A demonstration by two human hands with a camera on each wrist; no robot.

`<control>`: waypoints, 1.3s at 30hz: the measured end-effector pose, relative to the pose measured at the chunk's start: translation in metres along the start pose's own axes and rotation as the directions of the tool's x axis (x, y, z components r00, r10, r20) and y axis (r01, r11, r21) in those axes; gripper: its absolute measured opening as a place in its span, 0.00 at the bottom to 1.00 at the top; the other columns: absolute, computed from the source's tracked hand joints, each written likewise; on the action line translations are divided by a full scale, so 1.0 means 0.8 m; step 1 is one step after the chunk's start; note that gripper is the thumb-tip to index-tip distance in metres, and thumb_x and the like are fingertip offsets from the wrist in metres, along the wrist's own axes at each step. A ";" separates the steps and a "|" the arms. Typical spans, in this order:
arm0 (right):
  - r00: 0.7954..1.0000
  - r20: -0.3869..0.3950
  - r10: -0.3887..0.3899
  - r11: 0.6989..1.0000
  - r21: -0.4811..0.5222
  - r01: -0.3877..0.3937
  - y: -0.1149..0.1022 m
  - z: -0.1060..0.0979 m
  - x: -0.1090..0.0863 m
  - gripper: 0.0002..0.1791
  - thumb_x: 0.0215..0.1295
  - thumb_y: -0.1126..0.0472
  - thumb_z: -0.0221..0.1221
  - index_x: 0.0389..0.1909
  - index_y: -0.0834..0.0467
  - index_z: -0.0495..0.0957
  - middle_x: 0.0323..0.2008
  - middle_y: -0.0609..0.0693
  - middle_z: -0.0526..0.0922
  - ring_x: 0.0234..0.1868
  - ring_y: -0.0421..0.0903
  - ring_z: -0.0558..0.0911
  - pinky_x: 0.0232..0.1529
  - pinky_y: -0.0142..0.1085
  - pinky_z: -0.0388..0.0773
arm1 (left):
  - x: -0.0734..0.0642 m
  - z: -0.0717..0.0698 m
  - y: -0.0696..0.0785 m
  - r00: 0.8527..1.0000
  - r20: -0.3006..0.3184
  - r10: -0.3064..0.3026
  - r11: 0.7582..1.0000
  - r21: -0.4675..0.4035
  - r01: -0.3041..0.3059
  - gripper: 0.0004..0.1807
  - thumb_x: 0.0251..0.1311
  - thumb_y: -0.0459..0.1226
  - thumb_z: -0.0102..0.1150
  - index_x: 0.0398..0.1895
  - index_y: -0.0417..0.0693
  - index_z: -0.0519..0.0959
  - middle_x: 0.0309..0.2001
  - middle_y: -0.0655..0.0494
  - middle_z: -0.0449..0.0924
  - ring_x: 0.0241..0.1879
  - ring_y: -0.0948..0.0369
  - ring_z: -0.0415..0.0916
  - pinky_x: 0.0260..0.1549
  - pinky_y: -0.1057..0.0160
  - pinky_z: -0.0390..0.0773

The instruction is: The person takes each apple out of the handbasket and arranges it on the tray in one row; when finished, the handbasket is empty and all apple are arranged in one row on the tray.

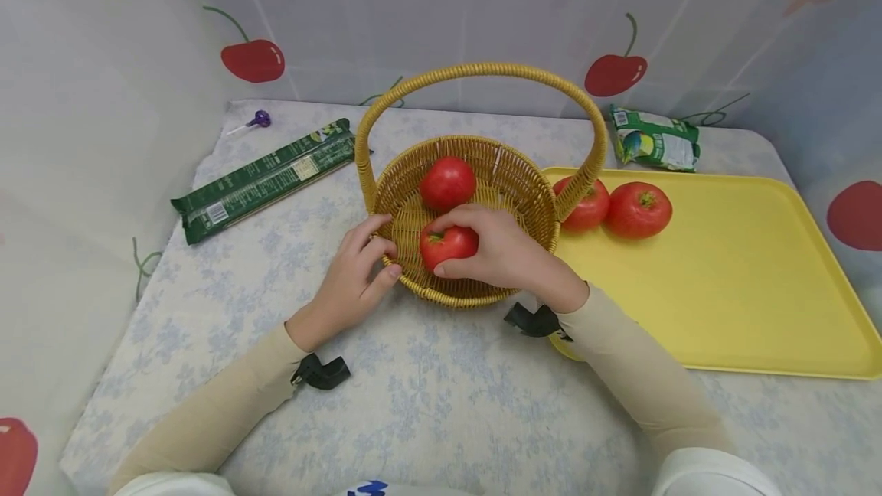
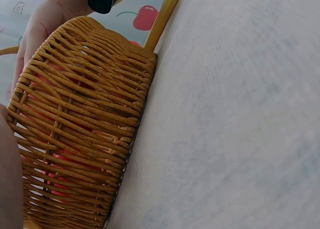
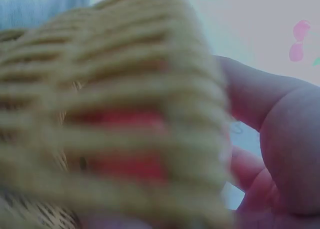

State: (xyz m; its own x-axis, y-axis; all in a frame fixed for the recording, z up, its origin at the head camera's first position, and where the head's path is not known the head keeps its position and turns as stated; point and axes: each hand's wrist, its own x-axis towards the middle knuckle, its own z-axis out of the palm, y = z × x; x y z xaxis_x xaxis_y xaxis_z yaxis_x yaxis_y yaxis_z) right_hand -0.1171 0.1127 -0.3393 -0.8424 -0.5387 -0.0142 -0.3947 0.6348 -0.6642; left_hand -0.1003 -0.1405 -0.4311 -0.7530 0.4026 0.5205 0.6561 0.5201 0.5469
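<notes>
A yellow wicker basket with a tall arched handle stands mid-table in the head view. My right hand reaches inside and grips a red apple, thumb on the near side and fingers over the top. Behind it in the basket lies another red apple. At the basket's left rim is my left hand, its fingers bent over the edge and the thumb against the near outer side. In the left wrist view the woven wall lets red show through; the right wrist view has that weave blurred close up.
To the right lies a yellow tray holding two apples near its left end. A green snack bag sits behind it. A long green packet and a purple lollipop are at the back left.
</notes>
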 end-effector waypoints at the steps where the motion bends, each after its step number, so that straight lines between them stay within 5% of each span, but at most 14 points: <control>1: 1.000 -0.013 -0.006 1.000 0.002 0.006 0.002 -0.004 -0.003 0.26 0.54 0.52 0.77 0.54 0.50 0.83 0.55 0.50 0.85 0.55 0.51 0.80 0.53 0.47 0.82 | 0.000 0.000 0.000 1.000 -0.001 -0.001 1.000 -0.001 0.001 0.36 0.75 0.66 0.32 0.39 0.44 0.76 0.68 0.34 0.70 0.66 0.38 0.68 0.63 0.35 0.68; 16: 0.995 -0.087 0.055 0.993 0.110 -0.045 0.027 -0.067 -0.067 0.29 0.58 0.51 0.75 0.61 0.47 0.80 0.61 0.48 0.80 0.60 0.49 0.76 0.48 0.45 0.85 | 0.000 -0.001 0.001 1.000 -0.006 -0.006 1.000 -0.012 0.006 0.36 0.76 0.65 0.32 0.40 0.44 0.77 0.68 0.34 0.69 0.66 0.37 0.68 0.63 0.34 0.67; 22: 0.992 -0.122 0.031 0.995 0.098 -0.019 0.035 -0.085 -0.093 0.29 0.56 0.57 0.76 0.60 0.48 0.80 0.59 0.50 0.79 0.57 0.49 0.76 0.41 0.31 0.84 | -0.002 0.002 -0.002 1.000 -0.012 0.002 1.000 -0.007 -0.002 0.36 0.76 0.65 0.32 0.40 0.44 0.77 0.68 0.34 0.70 0.66 0.37 0.68 0.62 0.33 0.67; 29: 0.990 -0.129 -0.047 0.997 0.054 0.055 0.057 -0.102 -0.122 0.30 0.52 0.64 0.77 0.58 0.50 0.81 0.61 0.50 0.79 0.57 0.37 0.74 0.39 0.30 0.84 | -0.002 0.002 -0.003 1.000 -0.014 0.004 1.000 -0.004 -0.004 0.36 0.76 0.65 0.32 0.40 0.44 0.77 0.68 0.34 0.70 0.66 0.37 0.69 0.61 0.34 0.68; 39: 0.984 -0.179 -0.026 0.996 0.079 0.041 0.092 -0.130 -0.171 0.35 0.46 0.77 0.75 0.59 0.58 0.79 0.58 0.33 0.76 0.55 0.36 0.73 0.36 0.25 0.82 | -0.002 0.001 -0.002 1.000 -0.014 0.007 1.000 0.000 -0.007 0.36 0.76 0.65 0.32 0.41 0.44 0.77 0.68 0.34 0.70 0.66 0.37 0.69 0.62 0.34 0.68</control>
State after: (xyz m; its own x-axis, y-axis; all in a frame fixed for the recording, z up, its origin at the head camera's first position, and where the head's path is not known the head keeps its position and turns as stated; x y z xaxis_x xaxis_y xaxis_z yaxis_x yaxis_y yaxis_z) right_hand -0.0694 0.2909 -0.3084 -0.8839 -0.4473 0.1368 -0.3984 0.5667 -0.7212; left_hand -0.1004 -0.1414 -0.4332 -0.7474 0.3959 0.5336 0.6616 0.5173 0.5429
